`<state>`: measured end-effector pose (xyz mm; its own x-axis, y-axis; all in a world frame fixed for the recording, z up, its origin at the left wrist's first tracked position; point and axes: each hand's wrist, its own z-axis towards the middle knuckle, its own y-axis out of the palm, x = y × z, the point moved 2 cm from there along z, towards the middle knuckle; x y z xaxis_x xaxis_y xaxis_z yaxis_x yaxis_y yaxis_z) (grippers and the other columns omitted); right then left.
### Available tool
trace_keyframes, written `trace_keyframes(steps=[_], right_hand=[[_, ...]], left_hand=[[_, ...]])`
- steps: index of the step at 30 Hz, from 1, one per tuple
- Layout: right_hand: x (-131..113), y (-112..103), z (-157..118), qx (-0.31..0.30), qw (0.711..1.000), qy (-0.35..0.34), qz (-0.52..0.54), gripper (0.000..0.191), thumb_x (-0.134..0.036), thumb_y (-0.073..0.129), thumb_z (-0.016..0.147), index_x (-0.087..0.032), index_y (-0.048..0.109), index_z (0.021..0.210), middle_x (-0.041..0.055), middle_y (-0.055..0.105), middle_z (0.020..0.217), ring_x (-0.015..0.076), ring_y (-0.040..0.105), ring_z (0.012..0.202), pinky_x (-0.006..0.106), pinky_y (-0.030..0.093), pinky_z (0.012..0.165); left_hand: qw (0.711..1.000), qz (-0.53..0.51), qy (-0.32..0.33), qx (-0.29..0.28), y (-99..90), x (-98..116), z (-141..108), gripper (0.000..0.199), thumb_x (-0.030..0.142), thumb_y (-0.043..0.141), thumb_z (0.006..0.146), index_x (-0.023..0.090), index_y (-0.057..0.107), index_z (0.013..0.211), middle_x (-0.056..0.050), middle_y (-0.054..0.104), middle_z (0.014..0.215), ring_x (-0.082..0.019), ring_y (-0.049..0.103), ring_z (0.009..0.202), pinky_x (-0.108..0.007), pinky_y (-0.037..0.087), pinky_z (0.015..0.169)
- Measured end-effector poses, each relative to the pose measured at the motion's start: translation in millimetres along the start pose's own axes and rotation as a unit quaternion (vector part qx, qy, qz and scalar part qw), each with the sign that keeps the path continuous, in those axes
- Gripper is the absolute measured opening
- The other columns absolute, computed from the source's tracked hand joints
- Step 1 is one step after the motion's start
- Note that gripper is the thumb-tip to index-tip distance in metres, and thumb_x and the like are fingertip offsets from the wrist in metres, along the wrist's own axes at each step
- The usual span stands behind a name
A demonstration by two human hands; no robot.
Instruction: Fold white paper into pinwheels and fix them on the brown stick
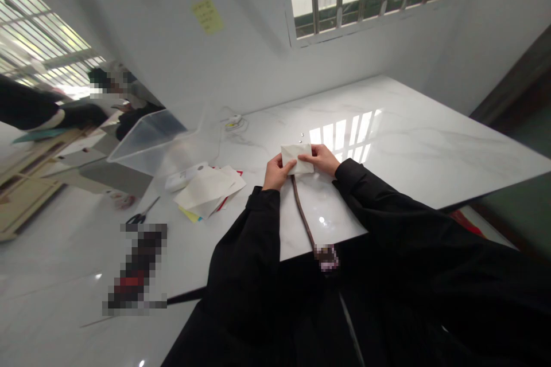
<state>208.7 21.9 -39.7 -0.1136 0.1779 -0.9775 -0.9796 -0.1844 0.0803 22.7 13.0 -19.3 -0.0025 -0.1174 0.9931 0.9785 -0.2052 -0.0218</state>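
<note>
My left hand (278,172) and my right hand (322,160) both grip the edges of a folded white sheet of paper (297,159), just above a white marble tabletop (413,143). A brown cord (302,215) runs from below my left hand towards the near table edge. It ends in a pixelated, blurred object (326,257). Several tiny shiny bits (301,137) lie on the marble just beyond the paper.
A clear plastic box (150,143) lies tilted at the left, beside a stack of loose papers (207,192) and black-handled scissors (142,212). A pixelated object (138,269) lies at the near left. A co-worker (123,97) is beyond the table's left side.
</note>
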Motion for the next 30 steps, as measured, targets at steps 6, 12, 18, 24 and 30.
trace_keyframes(steps=[6,12,18,24,30], right_hand=[[0.1,0.7,-0.5,0.007,1.000,-0.004,-0.006,0.054,-0.057,0.089,0.069,-0.013,0.077,0.096,0.0098,0.080,0.095,0.0238,0.073,0.084,0.034,0.059,0.076],[-2.7,1.2,-2.5,0.006,1.000,0.011,0.001,0.055,-0.057,0.091,0.066,-0.012,0.077,0.095,0.0101,0.081,0.093,0.0239,0.073,0.083,0.033,0.059,0.073],[-4.5,3.5,-2.0,0.001,1.000,0.007,0.007,0.055,-0.056,0.092,0.065,-0.012,0.077,0.096,0.0105,0.081,0.095,0.0225,0.073,0.082,0.033,0.059,0.075],[-3.7,3.9,-3.3,-0.002,1.000,0.006,-0.004,0.051,-0.053,0.089,0.070,-0.012,0.077,0.097,0.0111,0.081,0.099,0.0232,0.073,0.084,0.034,0.059,0.076],[-3.6,5.6,-3.0,-0.010,1.000,0.004,0.006,0.050,-0.052,0.087,0.071,-0.013,0.077,0.100,0.0098,0.081,0.098,0.0230,0.073,0.085,0.033,0.059,0.076]], left_hand=[[1.000,-0.014,-0.009,0.002,0.1,0.5,-0.6,0.066,0.048,0.093,0.063,0.010,0.075,0.114,-0.013,0.080,0.109,-0.030,0.074,0.100,-0.041,0.058,0.093],[1.000,-0.010,-0.018,-0.002,-2.1,-0.4,-1.7,0.065,0.048,0.093,0.064,0.011,0.075,0.115,-0.014,0.080,0.110,-0.030,0.075,0.099,-0.042,0.058,0.094],[1.000,-0.006,-0.018,-0.004,-3.2,-0.7,-1.7,0.068,0.050,0.093,0.063,0.011,0.075,0.116,-0.014,0.080,0.112,-0.030,0.075,0.101,-0.044,0.058,0.096],[1.000,-0.013,-0.023,-0.011,-3.3,0.8,-2.9,0.069,0.050,0.095,0.061,0.011,0.075,0.114,-0.014,0.081,0.109,-0.031,0.075,0.101,-0.044,0.058,0.097],[1.000,-0.012,-0.020,-0.010,-4.7,0.4,-3.4,0.067,0.049,0.094,0.062,0.012,0.074,0.115,-0.012,0.081,0.107,-0.031,0.075,0.102,-0.045,0.057,0.098]])
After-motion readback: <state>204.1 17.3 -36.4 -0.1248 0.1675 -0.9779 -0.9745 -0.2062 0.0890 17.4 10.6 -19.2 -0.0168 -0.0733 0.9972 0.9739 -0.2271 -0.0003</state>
